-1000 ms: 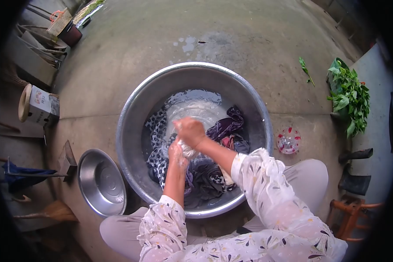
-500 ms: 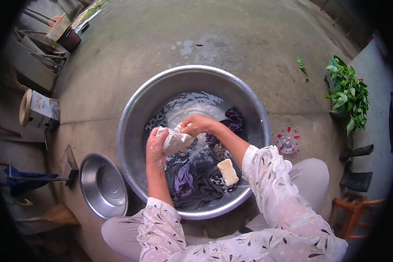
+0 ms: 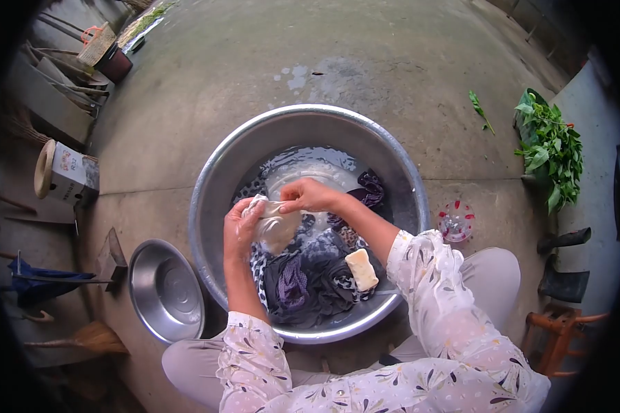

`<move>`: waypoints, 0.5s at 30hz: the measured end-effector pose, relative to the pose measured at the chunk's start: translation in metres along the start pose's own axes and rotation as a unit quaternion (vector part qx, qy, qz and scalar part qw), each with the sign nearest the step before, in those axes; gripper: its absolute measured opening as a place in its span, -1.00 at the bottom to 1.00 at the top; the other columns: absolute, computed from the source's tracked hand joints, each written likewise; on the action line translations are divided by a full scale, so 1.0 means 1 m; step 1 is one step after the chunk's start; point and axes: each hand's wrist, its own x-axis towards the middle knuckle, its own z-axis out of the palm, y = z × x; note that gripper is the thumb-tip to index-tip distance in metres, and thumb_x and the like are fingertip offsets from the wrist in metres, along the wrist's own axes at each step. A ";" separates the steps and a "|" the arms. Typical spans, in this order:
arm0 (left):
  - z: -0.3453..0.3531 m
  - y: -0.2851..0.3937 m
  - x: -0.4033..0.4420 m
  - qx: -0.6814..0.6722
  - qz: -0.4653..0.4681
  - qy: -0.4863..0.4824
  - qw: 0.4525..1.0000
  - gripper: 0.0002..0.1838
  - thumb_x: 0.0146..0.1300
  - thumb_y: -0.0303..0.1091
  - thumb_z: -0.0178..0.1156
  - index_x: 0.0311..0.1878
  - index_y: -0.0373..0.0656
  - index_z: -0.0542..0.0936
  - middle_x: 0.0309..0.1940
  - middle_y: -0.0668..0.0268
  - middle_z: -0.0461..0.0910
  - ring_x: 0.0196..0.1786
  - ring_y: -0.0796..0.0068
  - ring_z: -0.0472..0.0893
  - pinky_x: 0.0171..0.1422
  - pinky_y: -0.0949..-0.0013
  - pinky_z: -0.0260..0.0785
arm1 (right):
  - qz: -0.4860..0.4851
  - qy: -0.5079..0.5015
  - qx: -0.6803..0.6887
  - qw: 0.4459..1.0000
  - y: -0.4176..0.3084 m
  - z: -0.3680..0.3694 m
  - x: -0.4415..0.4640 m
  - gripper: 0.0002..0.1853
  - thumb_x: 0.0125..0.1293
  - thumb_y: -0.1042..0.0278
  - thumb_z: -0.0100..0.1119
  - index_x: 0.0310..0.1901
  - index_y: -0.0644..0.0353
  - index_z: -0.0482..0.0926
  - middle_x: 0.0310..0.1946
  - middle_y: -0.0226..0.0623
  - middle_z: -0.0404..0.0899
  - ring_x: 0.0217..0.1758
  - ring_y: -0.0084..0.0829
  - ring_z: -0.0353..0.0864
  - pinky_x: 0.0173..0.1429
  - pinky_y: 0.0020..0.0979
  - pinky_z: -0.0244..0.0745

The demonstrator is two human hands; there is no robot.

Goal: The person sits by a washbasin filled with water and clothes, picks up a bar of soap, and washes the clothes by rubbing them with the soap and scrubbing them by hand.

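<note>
the white cloth (image 3: 277, 233) is wet, creased and slick-looking, with a twisted upper edge and a loose, rounded fold hanging below; it is held above the contents of the large metal basin (image 3: 198, 206), inside its rim. the left hand (image 3: 239, 221) is partly closed, gripping the cloth's left end between thumb and fingers. the right hand (image 3: 308, 196) is mostly closed, fingers curled, pinching the upper right edge between thumb and forefinger. compared with the earliest frame, the hands, then close together around a tight bunch, are now apart with the cloth stretched between them; against the frame after it, the cloth hangs more open and lower. the pale bar of soap (image 3: 361, 270), largely covered by the right forearm in the earliest frame, is in full view, resting on dark clothes (image 3: 317, 292) in the near right part of the large basin. a purple patterned cloth (image 3: 293, 283) lies to the left of the soap. cloudy water (image 3: 308, 172) shows at the far side. outside, a smaller metal basin (image 3: 143, 296) leans close by the large basin's left side. to the right are a clear bowl with red marks (image 3: 456, 221) and, farther out, leafy greens (image 3: 558, 155) beside the wall.
</note>
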 end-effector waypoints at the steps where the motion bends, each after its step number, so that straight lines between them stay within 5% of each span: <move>1: -0.003 0.001 0.000 0.040 0.010 0.007 0.999 -0.78 0.16 -0.34 0.31 -0.17 -0.23 0.61 -0.35 0.37 0.61 -0.33 0.65 0.56 -0.24 0.54 0.43 | 0.002 0.002 -0.035 0.999 -0.005 -0.008 -0.002 -0.78 0.02 0.22 0.36 -0.41 0.18 0.61 -0.58 -0.41 0.53 -0.47 -0.58 0.44 -0.35 -0.42 0.36; 3: -0.006 -0.002 0.000 0.130 0.026 -0.002 0.991 -0.78 0.15 -0.35 0.30 -0.19 -0.26 0.62 -0.37 0.39 0.60 -0.33 0.67 0.53 -0.24 0.54 0.41 | -0.010 0.003 -0.070 0.997 -0.011 -0.021 -0.003 -0.75 0.05 0.20 0.37 -0.54 0.18 0.55 -0.64 -0.48 0.46 -0.51 -0.61 0.36 -0.41 -0.44 0.29; 5: -0.005 0.000 -0.003 0.196 0.018 -0.032 0.980 -0.79 0.16 -0.34 0.27 -0.22 -0.30 0.62 -0.41 0.43 0.59 -0.35 0.70 0.50 -0.25 0.55 0.37 | 0.036 0.007 0.056 0.998 -0.015 -0.028 -0.001 -0.71 0.10 0.17 0.35 -0.56 0.17 0.53 -0.64 -0.53 0.43 -0.51 -0.65 0.33 -0.42 -0.48 0.25; 9: -0.005 -0.018 0.005 0.169 0.023 -0.052 0.984 -0.80 0.25 -0.31 0.14 -0.23 -0.28 0.58 -0.38 0.45 0.57 -0.31 0.70 0.47 -0.19 0.53 0.33 | 0.011 0.023 0.105 0.994 -0.026 -0.025 -0.004 -0.70 0.18 0.13 0.32 -0.52 0.14 0.51 -0.61 -0.60 0.40 -0.50 -0.71 0.29 -0.43 -0.55 0.19; 12: 0.021 0.005 -0.006 -0.039 0.012 0.007 0.999 -0.79 0.27 -0.32 0.08 -0.17 -0.27 0.55 -0.32 0.40 0.55 -0.23 0.63 0.50 -0.09 0.47 0.34 | 0.015 -0.013 0.105 0.994 -0.019 -0.024 -0.003 -0.71 0.13 0.11 0.35 -0.43 0.16 0.55 -0.58 -0.58 0.45 -0.48 -0.69 0.34 -0.41 -0.54 0.23; 14: 0.022 0.006 -0.003 -0.313 -0.029 0.040 0.949 -0.81 0.26 -0.29 0.07 -0.22 -0.23 0.52 -0.34 0.30 0.54 -0.21 0.46 0.55 -0.02 0.36 0.40 | 0.047 -0.080 0.070 0.993 -0.027 -0.026 -0.008 -0.69 0.09 0.10 0.39 -0.35 0.17 0.60 -0.54 -0.56 0.50 -0.45 -0.67 0.39 -0.38 -0.55 0.28; 15: 0.022 0.007 -0.004 -0.340 -0.053 0.036 0.938 -0.84 0.25 -0.30 0.10 -0.26 -0.19 0.50 -0.36 0.30 0.54 -0.25 0.47 0.55 -0.06 0.35 0.42 | 0.072 -0.128 0.030 0.989 -0.030 -0.029 -0.014 -0.68 0.07 0.09 0.40 -0.30 0.17 0.61 -0.51 -0.54 0.53 -0.43 -0.67 0.42 -0.36 -0.56 0.30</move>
